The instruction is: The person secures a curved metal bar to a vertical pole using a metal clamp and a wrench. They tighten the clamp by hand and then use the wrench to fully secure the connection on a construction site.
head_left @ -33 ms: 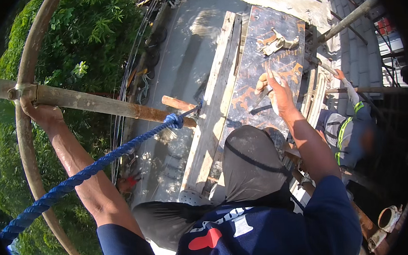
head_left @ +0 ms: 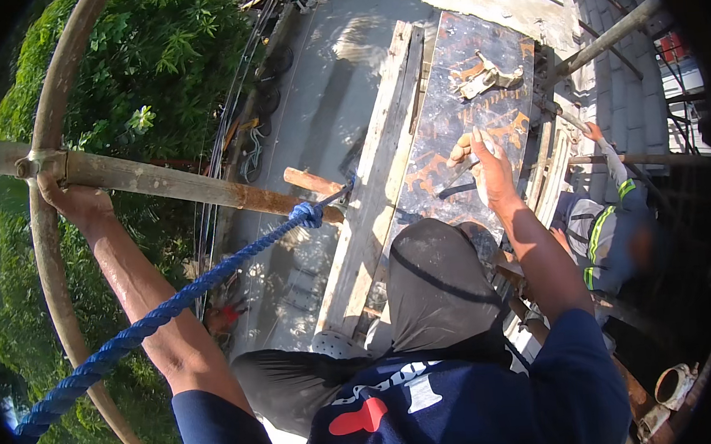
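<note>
At left, our left hand [head_left: 83,203] clasps the pole [head_left: 160,179]; whether our curled right hand [head_left: 489,171] pinches anything, we cannot tell. Blue rope [head_left: 210,279] crosses our left forearm [head_left: 129,261].

The left hand [head_left: 80,203] grips a straight pole [head_left: 173,184] beside the clamp [head_left: 42,166] where a curved pole [head_left: 52,271] crosses it. The right hand [head_left: 489,170] is raised, fingers bent, over a dark, rust-stained board [head_left: 442,73] bearing metal pieces [head_left: 486,80]. A knotted blue rope [head_left: 162,310] slants across the left forearm. Planks [head_left: 363,213] run beside the board; a co-worker [head_left: 605,227] in a reflective-striped top is at right.
</note>
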The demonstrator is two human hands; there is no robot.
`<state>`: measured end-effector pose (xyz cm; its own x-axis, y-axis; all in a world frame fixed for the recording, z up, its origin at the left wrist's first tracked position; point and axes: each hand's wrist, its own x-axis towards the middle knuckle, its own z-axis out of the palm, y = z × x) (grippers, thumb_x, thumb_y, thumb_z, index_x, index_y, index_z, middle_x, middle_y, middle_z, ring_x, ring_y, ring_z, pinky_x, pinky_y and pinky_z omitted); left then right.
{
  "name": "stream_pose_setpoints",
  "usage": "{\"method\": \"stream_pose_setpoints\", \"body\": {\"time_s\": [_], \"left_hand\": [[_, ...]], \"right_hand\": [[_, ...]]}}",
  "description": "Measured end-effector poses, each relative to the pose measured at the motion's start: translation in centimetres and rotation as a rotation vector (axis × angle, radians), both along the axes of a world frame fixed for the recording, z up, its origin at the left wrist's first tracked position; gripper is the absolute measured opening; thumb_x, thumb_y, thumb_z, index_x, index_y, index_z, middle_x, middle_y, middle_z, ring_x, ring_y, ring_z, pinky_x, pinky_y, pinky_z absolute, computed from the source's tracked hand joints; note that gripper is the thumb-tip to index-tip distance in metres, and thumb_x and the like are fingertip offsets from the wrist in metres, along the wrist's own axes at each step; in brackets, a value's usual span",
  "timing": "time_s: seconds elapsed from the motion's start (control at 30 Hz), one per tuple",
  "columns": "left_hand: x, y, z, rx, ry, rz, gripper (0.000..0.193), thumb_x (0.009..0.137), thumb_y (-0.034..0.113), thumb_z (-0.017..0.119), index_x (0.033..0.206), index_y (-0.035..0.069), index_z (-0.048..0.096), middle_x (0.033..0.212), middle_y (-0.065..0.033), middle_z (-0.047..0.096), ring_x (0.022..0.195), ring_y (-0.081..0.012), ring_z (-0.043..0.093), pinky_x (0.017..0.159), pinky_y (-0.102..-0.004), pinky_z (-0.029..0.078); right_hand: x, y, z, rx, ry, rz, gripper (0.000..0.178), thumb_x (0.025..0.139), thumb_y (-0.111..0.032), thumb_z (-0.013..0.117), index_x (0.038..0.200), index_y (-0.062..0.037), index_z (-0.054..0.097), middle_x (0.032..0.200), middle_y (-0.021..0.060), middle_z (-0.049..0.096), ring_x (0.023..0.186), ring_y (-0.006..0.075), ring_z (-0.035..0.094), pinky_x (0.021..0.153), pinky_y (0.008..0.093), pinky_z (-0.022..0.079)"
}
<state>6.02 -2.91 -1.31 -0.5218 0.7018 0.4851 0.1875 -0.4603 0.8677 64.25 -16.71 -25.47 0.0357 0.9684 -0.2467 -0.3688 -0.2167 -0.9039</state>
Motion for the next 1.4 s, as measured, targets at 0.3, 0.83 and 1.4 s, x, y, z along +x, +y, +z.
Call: {"method": "stream_pose_setpoints", "body": {"time_s": [0.3, 0.83, 1.4], "left_hand": [[1.5, -0.8, -0.7, 0.057, -0.096, 0.010, 0.084, 0.078, 0.064, 0.076, 0.140, 0.013, 0.049, 0.123, -0.0063, 0.057, 0.109, -0.0248, 0.057, 0.095, -0.0442, 0.048], [0.9, -1.3, -2.1, -0.038, -0.189, 0.031, 0.093, 0.078, 0.072, 0.073, 0.144, 0.011, 0.049, 0.136, -0.0060, 0.054, 0.127, -0.0226, 0.048, 0.108, -0.0412, 0.038], [-0.1, 0.5, -3.1, -0.027, -0.119, 0.069, 0.069, 0.091, 0.057, 0.071, 0.130, 0.000, 0.062, 0.122, -0.0063, 0.064, 0.111, -0.0190, 0.058, 0.098, -0.0372, 0.045]], "right_hand": [[5.3, -2.2, -4.7, -0.092, -0.204, -0.039, 0.014, 0.099, -0.017, 0.060, 0.101, -0.0032, 0.063, 0.097, 0.0110, 0.072, 0.089, 0.0169, 0.065, 0.086, 0.0334, 0.050], [1.8, 3.1, -10.1, -0.217, -0.908, 0.147, 0.048, 0.098, -0.041, 0.057, 0.088, 0.0059, 0.064, 0.078, 0.0214, 0.069, 0.073, 0.0345, 0.068, 0.070, 0.0448, 0.050], [-8.9, 9.5, 14.9, 0.014, -0.527, 0.217, 0.025, 0.090, -0.028, 0.069, 0.089, -0.0032, 0.069, 0.069, -0.0019, 0.056, 0.064, 0.0068, 0.047, 0.056, 0.0280, 0.038]]}}
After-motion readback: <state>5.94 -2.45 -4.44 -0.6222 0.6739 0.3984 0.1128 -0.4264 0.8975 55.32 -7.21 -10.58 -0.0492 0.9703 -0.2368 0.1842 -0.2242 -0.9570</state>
